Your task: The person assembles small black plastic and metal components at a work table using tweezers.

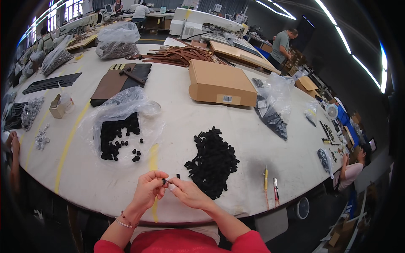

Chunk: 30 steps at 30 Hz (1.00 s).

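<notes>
My left hand [148, 189] is closed in a pinch on a small black piece [164, 181], close to the table's near edge. Meeting it there, my right hand [190, 195] is closed too, its thumb and fingertips at the same piece; what they grip is too small to make out. A heap of short black strips [213, 162] lies just beyond my right hand. One loose black strip [178, 176] is beside my fingers. Farther left, small black pieces [110, 147] spill from an opened clear plastic bag [126, 101].
A yellow-handled tool [265, 180] and a red tool [276, 190] lie at the right. Beyond the heap sit a cardboard box [221, 82] and a bag of black parts [274, 118]. A hammer [133, 76] rests on dark sheets. A person [352, 168] sits at the right.
</notes>
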Available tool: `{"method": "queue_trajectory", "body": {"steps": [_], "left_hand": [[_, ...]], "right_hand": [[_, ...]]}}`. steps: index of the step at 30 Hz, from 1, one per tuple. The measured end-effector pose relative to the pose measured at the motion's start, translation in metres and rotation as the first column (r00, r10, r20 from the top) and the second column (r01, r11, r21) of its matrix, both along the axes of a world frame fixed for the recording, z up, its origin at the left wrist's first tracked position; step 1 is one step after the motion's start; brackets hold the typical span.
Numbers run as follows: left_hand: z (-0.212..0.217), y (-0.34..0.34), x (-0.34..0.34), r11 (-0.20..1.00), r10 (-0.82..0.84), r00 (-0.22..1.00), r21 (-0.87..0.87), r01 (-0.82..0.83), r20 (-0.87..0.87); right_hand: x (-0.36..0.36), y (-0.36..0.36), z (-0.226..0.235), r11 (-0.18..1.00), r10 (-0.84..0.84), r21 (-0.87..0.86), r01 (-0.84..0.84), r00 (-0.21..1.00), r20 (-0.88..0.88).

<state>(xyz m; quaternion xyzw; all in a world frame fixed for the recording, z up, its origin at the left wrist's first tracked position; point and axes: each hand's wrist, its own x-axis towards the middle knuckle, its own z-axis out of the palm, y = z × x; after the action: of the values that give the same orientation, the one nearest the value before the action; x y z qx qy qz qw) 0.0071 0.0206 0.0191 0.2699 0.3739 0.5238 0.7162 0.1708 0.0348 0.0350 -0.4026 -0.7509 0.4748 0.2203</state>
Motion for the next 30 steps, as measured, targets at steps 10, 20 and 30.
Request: {"method": "queue_trajectory", "body": {"steps": [10,20,30], "left_hand": [[-0.007,0.007,-0.003,0.988,-0.098,0.975,-0.099,0.120,0.201],[-0.007,0.003,-0.007,0.981,-0.149,0.963,-0.087,0.172,0.226],[-0.012,0.006,-0.009,0.956,-0.233,0.953,-0.134,0.261,0.191]], "right_hand": [[0.010,0.002,-0.001,0.963,-0.057,-0.266,0.036,0.996,-0.070],[0.008,0.002,-0.001,0.969,-0.073,-0.242,0.056,0.995,-0.062],[0.013,0.009,0.000,0.950,0.103,-0.288,-0.119,0.992,-0.071]]}}
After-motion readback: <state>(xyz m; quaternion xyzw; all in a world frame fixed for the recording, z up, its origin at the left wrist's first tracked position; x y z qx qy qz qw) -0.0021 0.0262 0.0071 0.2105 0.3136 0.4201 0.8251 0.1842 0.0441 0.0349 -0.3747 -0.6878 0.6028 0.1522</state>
